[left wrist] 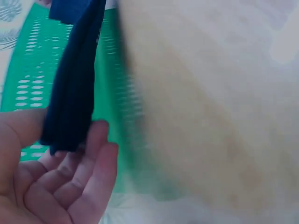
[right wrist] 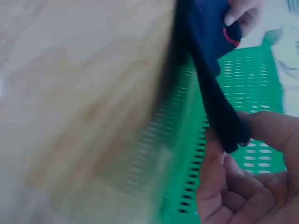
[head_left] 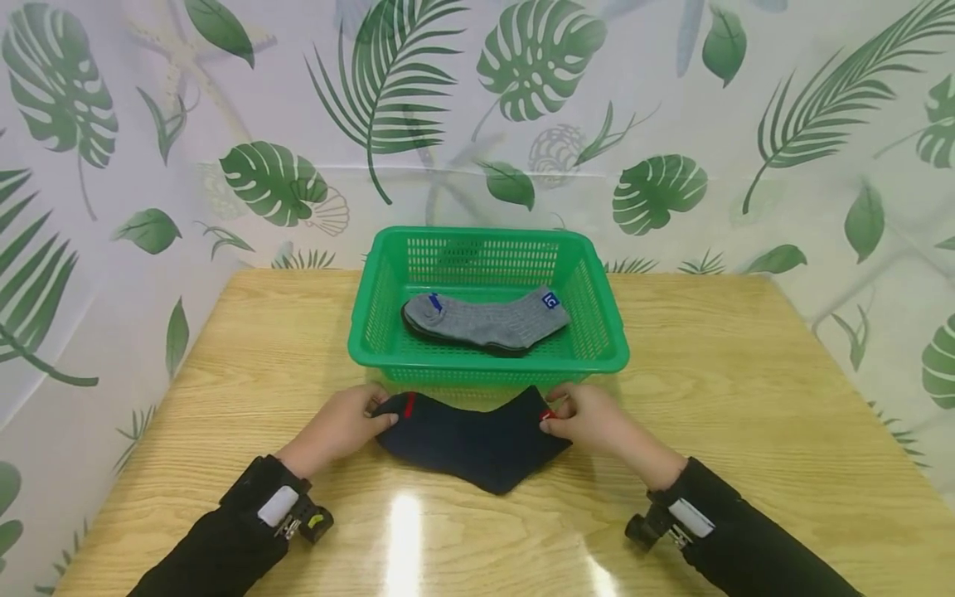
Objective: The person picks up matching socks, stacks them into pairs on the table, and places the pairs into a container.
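Observation:
A dark navy sock (head_left: 470, 444) with red marks stretches between both hands in front of the green basket (head_left: 488, 365). My left hand (head_left: 354, 423) pinches its toe end, thumb on the near side. At the cuff end, by a small red label, my right hand (head_left: 585, 419) pinches the sock between thumb and fingers. The left wrist view shows the sock (left wrist: 72, 84) edge-on, between thumb and fingers. In the right wrist view the sock (right wrist: 215, 102) hangs from the fingertips, with the left hand (right wrist: 245, 14) at its far end.
Inside the basket lies a grey sock (head_left: 485, 322) with blue marks, on top of darker socks (head_left: 511, 351). The basket stands toward the back of a wooden table (head_left: 746, 398). Behind it rises a leaf-patterned covering (head_left: 462, 108).

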Action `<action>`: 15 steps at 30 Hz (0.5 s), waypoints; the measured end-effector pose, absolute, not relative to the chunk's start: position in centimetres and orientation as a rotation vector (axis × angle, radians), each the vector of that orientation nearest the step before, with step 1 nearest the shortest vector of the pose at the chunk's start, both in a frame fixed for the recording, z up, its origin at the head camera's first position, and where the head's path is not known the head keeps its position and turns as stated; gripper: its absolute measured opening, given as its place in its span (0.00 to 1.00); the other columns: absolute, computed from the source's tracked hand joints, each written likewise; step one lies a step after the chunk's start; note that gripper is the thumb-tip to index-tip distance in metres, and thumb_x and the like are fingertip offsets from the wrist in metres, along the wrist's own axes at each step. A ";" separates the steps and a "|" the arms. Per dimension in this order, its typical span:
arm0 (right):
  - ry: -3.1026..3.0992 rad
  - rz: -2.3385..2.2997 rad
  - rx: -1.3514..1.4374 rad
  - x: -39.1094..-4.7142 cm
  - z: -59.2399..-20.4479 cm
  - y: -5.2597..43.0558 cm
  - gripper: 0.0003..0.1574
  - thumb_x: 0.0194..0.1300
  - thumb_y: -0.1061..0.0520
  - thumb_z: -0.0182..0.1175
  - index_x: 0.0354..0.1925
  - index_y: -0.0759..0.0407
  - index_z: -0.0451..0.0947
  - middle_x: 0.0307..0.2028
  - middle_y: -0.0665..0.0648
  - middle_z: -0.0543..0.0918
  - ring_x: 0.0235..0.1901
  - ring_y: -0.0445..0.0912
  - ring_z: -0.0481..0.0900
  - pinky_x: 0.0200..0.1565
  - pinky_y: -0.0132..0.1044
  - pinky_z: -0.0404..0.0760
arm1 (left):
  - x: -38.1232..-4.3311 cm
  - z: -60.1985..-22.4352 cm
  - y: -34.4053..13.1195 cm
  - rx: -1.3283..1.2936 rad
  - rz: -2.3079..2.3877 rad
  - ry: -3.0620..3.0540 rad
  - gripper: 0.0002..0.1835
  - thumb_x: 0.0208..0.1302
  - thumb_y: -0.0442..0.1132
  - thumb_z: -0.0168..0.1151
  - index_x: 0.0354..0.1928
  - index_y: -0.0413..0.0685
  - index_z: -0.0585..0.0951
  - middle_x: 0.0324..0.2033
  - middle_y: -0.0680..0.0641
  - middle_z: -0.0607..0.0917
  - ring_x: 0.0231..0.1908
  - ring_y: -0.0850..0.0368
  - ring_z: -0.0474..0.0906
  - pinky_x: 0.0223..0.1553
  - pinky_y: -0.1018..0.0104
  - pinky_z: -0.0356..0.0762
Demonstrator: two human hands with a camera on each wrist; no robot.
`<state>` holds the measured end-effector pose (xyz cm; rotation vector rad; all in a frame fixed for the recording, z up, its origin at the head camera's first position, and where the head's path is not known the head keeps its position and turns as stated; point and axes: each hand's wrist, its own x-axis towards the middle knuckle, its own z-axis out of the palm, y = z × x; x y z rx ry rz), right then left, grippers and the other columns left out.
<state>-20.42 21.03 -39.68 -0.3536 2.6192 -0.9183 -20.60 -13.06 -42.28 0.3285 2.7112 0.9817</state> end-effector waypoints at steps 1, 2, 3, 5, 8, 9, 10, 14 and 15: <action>2.601 -0.933 -0.368 -20.3 -39.1 21.2 0.27 0.62 0.58 0.65 0.53 0.77 0.73 0.31 0.57 0.86 0.26 0.42 0.81 0.29 0.36 0.78 | -20.6 -41.9 -13.3 0.339 1.030 2.675 0.14 0.64 0.38 0.64 0.47 0.36 0.78 0.42 0.39 0.83 0.42 0.47 0.81 0.41 0.54 0.80; 2.588 -0.931 -0.373 -20.1 -38.4 21.4 0.29 0.62 0.58 0.65 0.54 0.77 0.73 0.32 0.57 0.86 0.26 0.42 0.81 0.29 0.36 0.78 | -20.6 -41.3 -13.5 0.353 1.073 2.635 0.14 0.64 0.38 0.64 0.47 0.36 0.78 0.41 0.39 0.84 0.40 0.47 0.82 0.39 0.55 0.80; 2.577 -0.932 -0.389 -19.9 -37.6 21.6 0.29 0.63 0.57 0.65 0.55 0.77 0.73 0.33 0.58 0.86 0.26 0.42 0.81 0.29 0.36 0.78 | -20.5 -40.6 -13.7 0.366 1.111 2.596 0.15 0.65 0.38 0.63 0.48 0.35 0.77 0.40 0.39 0.84 0.37 0.48 0.83 0.37 0.57 0.80; 2.555 -0.950 -0.418 -19.8 -36.0 22.0 0.28 0.64 0.57 0.64 0.54 0.77 0.74 0.35 0.58 0.86 0.27 0.42 0.80 0.30 0.36 0.78 | -20.5 -38.9 -14.1 0.397 1.176 2.539 0.17 0.66 0.38 0.63 0.50 0.34 0.76 0.39 0.39 0.84 0.33 0.50 0.83 0.35 0.59 0.80; 2.541 -1.004 -0.448 -19.9 -33.7 22.5 0.25 0.66 0.57 0.62 0.53 0.76 0.74 0.37 0.59 0.85 0.29 0.44 0.79 0.32 0.37 0.78 | -20.9 -36.1 -14.4 0.453 1.179 2.584 0.19 0.67 0.40 0.62 0.54 0.34 0.76 0.40 0.39 0.85 0.36 0.48 0.83 0.39 0.55 0.81; 2.555 -1.028 -0.460 -20.1 -33.1 22.6 0.24 0.66 0.58 0.61 0.53 0.75 0.74 0.38 0.61 0.84 0.32 0.46 0.79 0.33 0.38 0.79 | -21.1 -35.4 -14.4 0.470 1.162 2.631 0.18 0.67 0.40 0.61 0.54 0.35 0.77 0.40 0.40 0.85 0.37 0.49 0.83 0.39 0.55 0.80; 2.587 -1.032 -0.462 -20.4 -32.6 22.6 0.24 0.67 0.57 0.60 0.53 0.75 0.73 0.39 0.62 0.84 0.34 0.48 0.80 0.35 0.40 0.79 | -21.4 -34.7 -14.2 0.484 1.144 2.677 0.17 0.67 0.40 0.61 0.53 0.36 0.78 0.39 0.41 0.84 0.36 0.49 0.81 0.38 0.55 0.79; 2.740 -0.951 -0.429 -21.7 -31.9 22.7 0.25 0.70 0.54 0.57 0.56 0.72 0.70 0.48 0.69 0.80 0.49 0.61 0.78 0.46 0.52 0.78 | -23.1 -33.7 -13.1 0.522 1.045 2.793 0.11 0.69 0.41 0.59 0.47 0.40 0.79 0.36 0.43 0.82 0.31 0.51 0.72 0.31 0.60 0.69; 2.766 -0.914 -0.424 -22.0 -32.0 22.8 0.26 0.71 0.54 0.57 0.57 0.72 0.70 0.50 0.70 0.79 0.52 0.62 0.76 0.49 0.54 0.77 | -23.5 -33.8 -12.8 0.530 1.013 2.802 0.11 0.70 0.40 0.58 0.46 0.40 0.78 0.35 0.44 0.81 0.29 0.52 0.70 0.29 0.61 0.66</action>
